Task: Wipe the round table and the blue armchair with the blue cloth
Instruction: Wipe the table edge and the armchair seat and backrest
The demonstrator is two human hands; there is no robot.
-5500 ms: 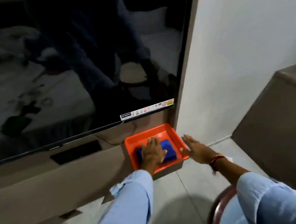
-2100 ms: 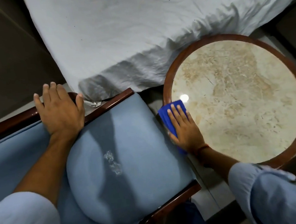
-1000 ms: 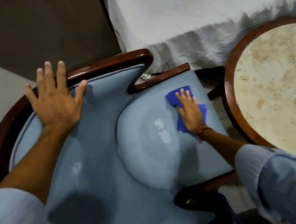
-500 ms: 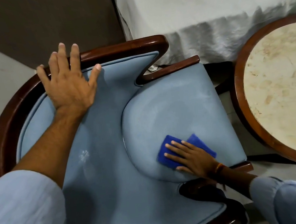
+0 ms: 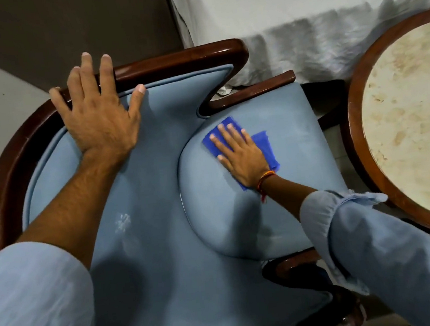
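Below, blue armchair beside round table, white bedsheet behind.

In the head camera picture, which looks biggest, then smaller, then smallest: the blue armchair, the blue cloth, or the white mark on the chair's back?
1. Blue armchair, fills most of the picture.
2. Blue cloth, partly hidden under the right hand.
3. White mark, smallest.

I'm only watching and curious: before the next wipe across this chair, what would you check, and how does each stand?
1. Blue cloth flat under the right hand: ok.
2. Left hand bracing the blue armchair backrest: ok.
3. Seat cushion free of objects: ok.
4. Whitish mark on the backrest wiped off: not ok.
5. Round table wiped clean: cannot tell.
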